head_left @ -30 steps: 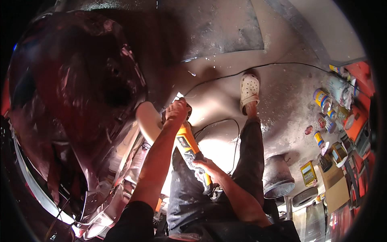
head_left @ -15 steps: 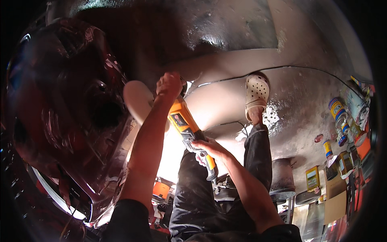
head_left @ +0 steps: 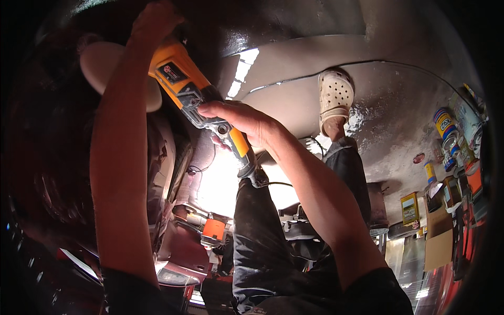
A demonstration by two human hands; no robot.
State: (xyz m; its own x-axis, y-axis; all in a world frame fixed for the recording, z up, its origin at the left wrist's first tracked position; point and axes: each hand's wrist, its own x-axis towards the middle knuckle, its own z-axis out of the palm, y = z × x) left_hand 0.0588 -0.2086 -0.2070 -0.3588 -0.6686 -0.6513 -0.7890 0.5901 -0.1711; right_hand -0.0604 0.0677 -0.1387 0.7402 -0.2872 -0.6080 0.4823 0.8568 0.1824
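Note:
A yellow-and-black power polisher (head_left: 170, 72) slants across the upper left, its round pale pad (head_left: 98, 64) against or close beside the dark red glossy panel (head_left: 50, 168) of a vehicle; contact cannot be made out. My left hand (head_left: 157, 23) is closed at the polisher's head end, near the top edge of the view; the part it grips is hidden. My right hand (head_left: 242, 119) wraps round the rear grip, thumb along the body. From the tool's rear end a dark cord (head_left: 273, 184) leads off.
A long black cable (head_left: 388, 62) crosses the pale, scuffed floor, passing my foot in a beige clog (head_left: 335, 97). Cans (head_left: 443, 123), a yellow tin (head_left: 410, 209) and cardboard (head_left: 439, 241) stand at the right. A bright light glares below the tool, near an orange box (head_left: 213, 229).
Both hands have carried the polisher up and to the left along the vehicle. The pad has moved with it, and both grips stay closed. The view has shifted slightly.

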